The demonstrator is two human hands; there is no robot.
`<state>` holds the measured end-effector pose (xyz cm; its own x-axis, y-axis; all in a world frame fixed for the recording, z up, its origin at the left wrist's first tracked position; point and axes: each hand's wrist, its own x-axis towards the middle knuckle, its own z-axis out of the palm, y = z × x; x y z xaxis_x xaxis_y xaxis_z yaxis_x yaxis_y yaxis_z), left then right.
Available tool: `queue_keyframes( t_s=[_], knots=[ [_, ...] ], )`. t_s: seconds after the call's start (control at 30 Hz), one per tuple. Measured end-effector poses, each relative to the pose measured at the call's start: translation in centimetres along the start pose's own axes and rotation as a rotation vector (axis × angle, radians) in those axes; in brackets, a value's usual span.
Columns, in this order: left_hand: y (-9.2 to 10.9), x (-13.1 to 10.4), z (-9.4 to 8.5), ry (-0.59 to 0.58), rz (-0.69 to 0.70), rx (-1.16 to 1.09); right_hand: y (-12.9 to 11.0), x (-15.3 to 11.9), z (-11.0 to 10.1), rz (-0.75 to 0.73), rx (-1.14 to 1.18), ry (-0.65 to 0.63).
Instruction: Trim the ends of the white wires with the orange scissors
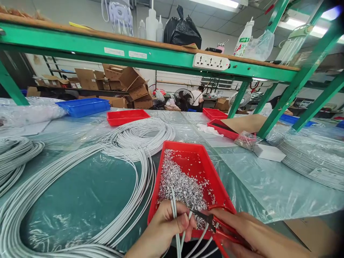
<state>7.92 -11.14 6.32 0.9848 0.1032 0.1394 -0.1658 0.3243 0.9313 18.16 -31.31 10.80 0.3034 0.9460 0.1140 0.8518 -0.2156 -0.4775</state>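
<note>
Several white cables run through my left hand, whose thumb and fingers are closed around them. In my right hand is a pair of scissors with red handles, its dark blades pointing left at a cable end beside my left fingers. More white cables pass below the blades. Both hands are over the near end of a red tray. Small silvery scraps are heaped along its left side, with loose bits scattered across the bottom.
Big coils of white cable lie on the left, joined to another coil behind the tray. A blue tray and a red tray stand farther back. A green shelf frame spans overhead, with a power strip.
</note>
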Motion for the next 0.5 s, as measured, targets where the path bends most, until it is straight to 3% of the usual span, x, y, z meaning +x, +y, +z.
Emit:
queue_keyframes(
  t_s=[0.1,0.23,0.4,0.5],
  knots=[
    [0.0,0.0,0.0,-0.042,-0.007,-0.050,0.5,0.3,0.0,0.087,0.152,-0.037],
    [0.0,0.0,0.7,-0.003,0.041,0.040,-0.8,2.7,0.4,0.221,0.645,0.103],
    [0.3,-0.5,1.9,0.109,0.162,0.199,-2.6,5.5,2.1,0.054,1.203,0.064],
    [0.7,-0.6,2.5,0.191,0.328,0.265,-2.3,6.0,3.3,0.118,1.443,0.048]
  ],
)
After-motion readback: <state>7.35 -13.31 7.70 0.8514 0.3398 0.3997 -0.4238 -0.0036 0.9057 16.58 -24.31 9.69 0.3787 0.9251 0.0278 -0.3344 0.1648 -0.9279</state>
